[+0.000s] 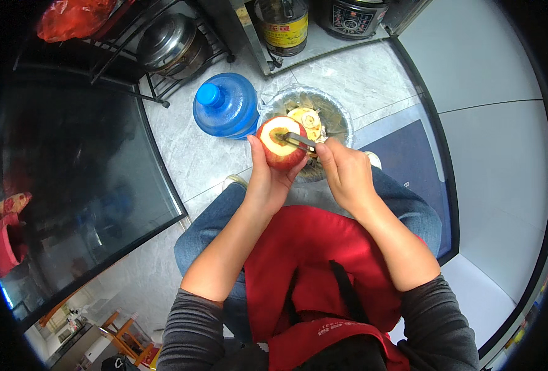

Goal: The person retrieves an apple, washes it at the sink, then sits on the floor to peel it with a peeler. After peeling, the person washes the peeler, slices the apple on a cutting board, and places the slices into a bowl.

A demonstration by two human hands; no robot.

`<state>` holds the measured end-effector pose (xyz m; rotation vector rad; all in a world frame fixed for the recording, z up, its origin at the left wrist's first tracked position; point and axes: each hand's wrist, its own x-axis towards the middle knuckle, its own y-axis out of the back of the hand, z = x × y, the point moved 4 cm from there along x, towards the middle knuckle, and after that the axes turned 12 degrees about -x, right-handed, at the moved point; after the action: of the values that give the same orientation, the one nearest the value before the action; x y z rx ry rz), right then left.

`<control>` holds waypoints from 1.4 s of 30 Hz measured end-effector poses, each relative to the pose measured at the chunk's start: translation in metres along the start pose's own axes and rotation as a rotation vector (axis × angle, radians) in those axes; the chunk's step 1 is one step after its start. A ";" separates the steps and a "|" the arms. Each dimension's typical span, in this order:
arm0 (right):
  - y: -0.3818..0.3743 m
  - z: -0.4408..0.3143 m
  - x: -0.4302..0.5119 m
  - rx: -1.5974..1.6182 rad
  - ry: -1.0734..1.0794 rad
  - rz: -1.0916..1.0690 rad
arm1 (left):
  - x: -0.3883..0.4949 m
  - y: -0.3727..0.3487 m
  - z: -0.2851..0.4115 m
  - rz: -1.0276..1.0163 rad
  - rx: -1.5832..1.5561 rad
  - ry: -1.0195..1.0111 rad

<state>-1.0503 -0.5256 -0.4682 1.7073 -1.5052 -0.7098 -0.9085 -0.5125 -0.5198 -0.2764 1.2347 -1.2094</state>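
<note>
My left hand (271, 185) holds a red apple (285, 157) from below and the left side, its stem end turned up. A ring of skin is peeled off around the stem hollow, baring pale flesh. My right hand (345, 171) grips a peeler (302, 141), whose metal head lies over the peeled top of the apple. The peeler's handle is mostly hidden by my fingers. Below my hands stands a round bin (345, 116) lined with a clear plastic bag. Pale yellowish scraps (307, 119) and brownish leaf-like waste (332, 111) lie in it.
A blue water jug (227, 106) stands left of the bin. Beyond are a black wire rack (155, 98) with a metal pot (169, 44), an oil bottle (283, 28) and an electric cooker (355, 18) on a shelf. A dark glossy panel (93, 162) is at left, a dark mat (399, 153) at right.
</note>
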 end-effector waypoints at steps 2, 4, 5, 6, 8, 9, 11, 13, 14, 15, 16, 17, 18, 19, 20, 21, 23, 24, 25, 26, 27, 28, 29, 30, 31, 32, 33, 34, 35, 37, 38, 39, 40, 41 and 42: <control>-0.001 -0.003 0.000 -0.061 0.031 -0.002 | 0.003 0.000 -0.001 0.015 -0.013 0.029; -0.002 -0.003 0.000 -0.125 0.045 -0.006 | 0.002 0.000 -0.004 0.044 -0.021 0.053; -0.002 -0.002 0.002 -0.159 0.046 -0.007 | 0.000 -0.002 -0.005 0.064 -0.023 0.060; -0.002 -0.001 0.003 -0.192 0.047 -0.008 | -0.001 -0.003 -0.006 0.083 -0.024 0.066; -0.004 0.000 0.003 -0.218 0.016 -0.030 | 0.001 0.000 -0.008 0.095 -0.019 0.067; -0.004 0.001 0.003 -0.231 0.001 -0.040 | 0.002 0.001 -0.008 0.101 -0.016 0.067; -0.003 0.008 0.008 -0.188 -0.050 -0.042 | -0.001 0.001 -0.009 0.065 0.004 0.124; -0.004 0.012 0.010 -0.156 -0.078 -0.063 | -0.002 0.004 -0.009 0.044 0.008 0.171; -0.005 0.013 0.009 -0.144 -0.079 -0.081 | -0.001 0.006 -0.009 0.040 0.004 0.186; -0.006 0.014 0.010 -0.131 -0.079 -0.098 | -0.001 0.008 -0.008 0.037 0.001 0.200; -0.007 0.017 0.011 -0.106 -0.103 -0.114 | -0.002 0.007 -0.009 0.030 0.018 0.214; -0.008 0.022 0.013 -0.082 -0.127 -0.131 | -0.003 0.007 -0.009 0.024 0.035 0.227; -0.009 0.025 0.014 -0.055 -0.151 -0.146 | -0.004 0.006 -0.008 0.018 0.054 0.239; -0.010 0.026 0.013 -0.024 -0.144 -0.141 | -0.002 0.008 -0.008 -0.028 0.056 0.262; -0.010 0.027 0.012 0.007 -0.138 -0.136 | 0.001 0.011 -0.006 -0.074 0.058 0.284; -0.011 0.027 0.012 0.039 -0.128 -0.132 | 0.003 0.011 -0.004 -0.120 0.059 0.304; -0.005 0.024 0.010 0.046 -0.123 -0.124 | 0.004 0.007 -0.001 -0.169 0.087 0.295; -0.002 0.022 0.009 0.049 -0.123 -0.121 | 0.003 0.004 0.000 -0.193 0.101 0.294; 0.001 0.021 0.008 0.015 -0.106 -0.099 | 0.003 0.004 0.001 -0.189 0.090 0.268; 0.003 0.019 0.007 -0.020 -0.091 -0.078 | 0.003 0.003 0.002 -0.185 0.080 0.243; 0.004 0.018 0.006 -0.055 -0.076 -0.056 | 0.003 0.003 0.002 -0.182 0.070 0.219; 0.006 0.017 0.006 -0.074 -0.072 -0.048 | 0.002 0.004 0.001 -0.162 0.112 0.198; 0.006 0.016 0.005 -0.094 -0.068 -0.040 | 0.001 0.007 -0.002 -0.142 0.154 0.177; 0.007 0.015 0.005 -0.111 -0.065 -0.030 | 0.001 0.008 -0.003 -0.122 0.198 0.156; 0.006 0.016 0.006 -0.116 -0.062 -0.028 | 0.002 0.008 -0.003 -0.134 0.224 0.166; 0.004 0.017 0.006 -0.120 -0.058 -0.026 | 0.002 0.008 -0.003 -0.145 0.250 0.175; 0.002 0.018 0.006 -0.126 -0.056 -0.026 | 0.003 0.008 -0.004 -0.156 0.274 0.187; -0.002 0.020 0.006 -0.142 -0.067 -0.038 | 0.004 0.010 -0.006 -0.142 0.253 0.186; -0.006 0.023 0.007 -0.157 -0.078 -0.050 | 0.006 0.012 -0.008 -0.128 0.232 0.184; -0.016 0.027 0.007 -0.158 -0.112 -0.074 | 0.010 0.017 -0.011 -0.087 0.185 0.181; -0.021 0.030 0.007 -0.144 -0.136 -0.086 | 0.013 0.019 -0.013 -0.061 0.159 0.179; -0.025 0.032 0.007 -0.129 -0.156 -0.097 | 0.015 0.021 -0.013 -0.035 0.132 0.174; -0.030 0.034 0.008 -0.106 -0.180 -0.112 | 0.018 0.026 -0.015 -0.035 0.141 0.171; -0.034 0.037 0.008 -0.084 -0.203 -0.127 | 0.021 0.031 -0.017 -0.035 0.150 0.168; -0.039 0.039 0.008 -0.060 -0.228 -0.143 | 0.021 0.031 -0.017 -0.032 0.160 0.166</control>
<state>-1.0581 -0.5382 -0.5223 1.7475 -1.5065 -1.0446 -0.9084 -0.5095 -0.5606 -0.0789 1.2707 -1.3729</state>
